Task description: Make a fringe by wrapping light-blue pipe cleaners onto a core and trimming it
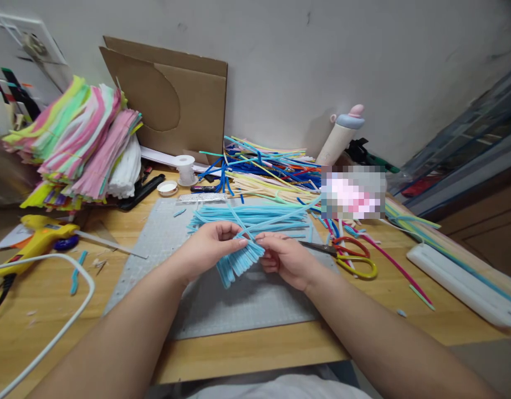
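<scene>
Above the grey cutting mat, my left hand and right hand pinch the light-blue pipe-cleaner bundle; scissors lie across the mat's right edge, the glue gun left of it.

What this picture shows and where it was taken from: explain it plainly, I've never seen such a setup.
There is no machine: a person works bare-handed, seen from a camera worn on the head, looking forward and down. The left hand and right hand together hold a short bundle of light-blue fuzzy stems. Below is a grey mat on a wooden table, with longer blue stems beyond, scissors at right and a yellow glue gun at left.
</scene>
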Tool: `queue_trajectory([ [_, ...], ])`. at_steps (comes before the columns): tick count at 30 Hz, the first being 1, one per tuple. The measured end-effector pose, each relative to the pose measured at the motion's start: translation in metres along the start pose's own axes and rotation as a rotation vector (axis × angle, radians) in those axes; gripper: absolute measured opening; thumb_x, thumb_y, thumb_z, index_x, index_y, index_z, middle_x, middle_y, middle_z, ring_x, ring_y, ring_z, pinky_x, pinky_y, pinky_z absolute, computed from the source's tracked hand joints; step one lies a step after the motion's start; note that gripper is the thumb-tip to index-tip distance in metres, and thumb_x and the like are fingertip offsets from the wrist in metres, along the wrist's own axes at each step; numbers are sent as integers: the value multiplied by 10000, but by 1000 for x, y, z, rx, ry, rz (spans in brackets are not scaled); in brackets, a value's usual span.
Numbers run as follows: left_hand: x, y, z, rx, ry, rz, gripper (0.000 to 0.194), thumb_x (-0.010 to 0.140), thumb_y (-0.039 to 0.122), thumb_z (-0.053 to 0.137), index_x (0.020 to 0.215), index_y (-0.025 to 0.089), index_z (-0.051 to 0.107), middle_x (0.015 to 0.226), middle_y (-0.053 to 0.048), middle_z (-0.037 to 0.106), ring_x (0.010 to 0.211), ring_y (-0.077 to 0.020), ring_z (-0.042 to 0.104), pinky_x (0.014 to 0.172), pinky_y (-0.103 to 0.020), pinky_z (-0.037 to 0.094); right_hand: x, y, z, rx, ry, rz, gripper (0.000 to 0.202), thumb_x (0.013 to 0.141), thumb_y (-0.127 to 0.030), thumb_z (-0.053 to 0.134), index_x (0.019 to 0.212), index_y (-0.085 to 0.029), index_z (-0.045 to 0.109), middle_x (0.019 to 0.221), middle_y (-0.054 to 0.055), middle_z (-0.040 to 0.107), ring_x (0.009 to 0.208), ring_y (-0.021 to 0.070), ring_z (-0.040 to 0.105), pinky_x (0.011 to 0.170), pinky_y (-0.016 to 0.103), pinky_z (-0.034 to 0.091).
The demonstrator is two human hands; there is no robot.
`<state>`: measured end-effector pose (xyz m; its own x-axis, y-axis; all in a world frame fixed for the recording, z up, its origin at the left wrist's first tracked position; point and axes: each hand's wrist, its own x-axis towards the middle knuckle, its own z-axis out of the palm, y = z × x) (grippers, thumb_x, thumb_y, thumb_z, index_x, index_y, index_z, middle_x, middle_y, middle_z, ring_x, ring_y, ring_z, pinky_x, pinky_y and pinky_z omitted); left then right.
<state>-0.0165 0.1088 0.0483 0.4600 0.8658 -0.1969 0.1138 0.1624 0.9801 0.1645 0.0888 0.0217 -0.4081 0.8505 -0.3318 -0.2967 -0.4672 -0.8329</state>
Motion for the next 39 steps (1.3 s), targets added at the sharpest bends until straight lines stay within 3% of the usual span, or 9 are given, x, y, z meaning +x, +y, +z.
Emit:
queue_trajectory([
  [9, 4, -4, -1, 48, 137, -21, 259, 605, 339, 745, 736, 151, 623, 676, 17, 609, 607, -112, 536, 586, -236, 392, -1, 4, 8, -388, 119, -223, 194, 698, -336, 634, 772, -172, 562, 559, -63, 485, 452, 62, 407, 453, 212, 306],
  [14, 5, -2, 1, -29, 181, 30, 331, 550, 278, 780, 745, 173, 534, 650, 52, 555, 598, -99, 526, 585, -227, 395, 0, 5, 8, -352, 132, -244, 222, 702, -359, 631, 788, -168, 558, 554, -60, 486, 442, 64, 399, 438, 218, 289],
  [19, 4, -1, 0, -69, 129, -33, 341, 557, 290, 780, 801, 159, 581, 704, 24, 606, 644, -117, 559, 633, -244, 412, -2, 3, 9, -371, 97, -244, 200, 716, -346, 623, 764, -162, 560, 546, -57, 491, 445, 59, 392, 448, 217, 290],
  [25, 3, -3, -2, 22, 109, -42, 275, 579, 368, 754, 666, 163, 593, 612, 36, 564, 565, -114, 507, 565, -246, 364, -4, 3, 10, -376, 89, -214, 212, 701, -354, 638, 776, -168, 569, 550, -58, 500, 449, 63, 406, 455, 212, 304],
  [32, 4, 2, -4, 6, 243, 62, 270, 580, 351, 758, 623, 164, 568, 607, 51, 537, 575, -103, 482, 593, -245, 359, -2, 4, 5, -499, 77, -270, 255, 811, -427, 532, 762, -177, 547, 620, -20, 552, 484, 81, 441, 476, 220, 337],
  [39, 5, 0, -3, 52, 308, 124, 247, 601, 348, 752, 666, 161, 605, 657, 22, 596, 621, -128, 535, 617, -255, 393, -5, 1, 8, -652, 157, -374, 201, 813, -363, 552, 721, -185, 536, 580, -40, 500, 514, 94, 446, 511, 228, 356],
])
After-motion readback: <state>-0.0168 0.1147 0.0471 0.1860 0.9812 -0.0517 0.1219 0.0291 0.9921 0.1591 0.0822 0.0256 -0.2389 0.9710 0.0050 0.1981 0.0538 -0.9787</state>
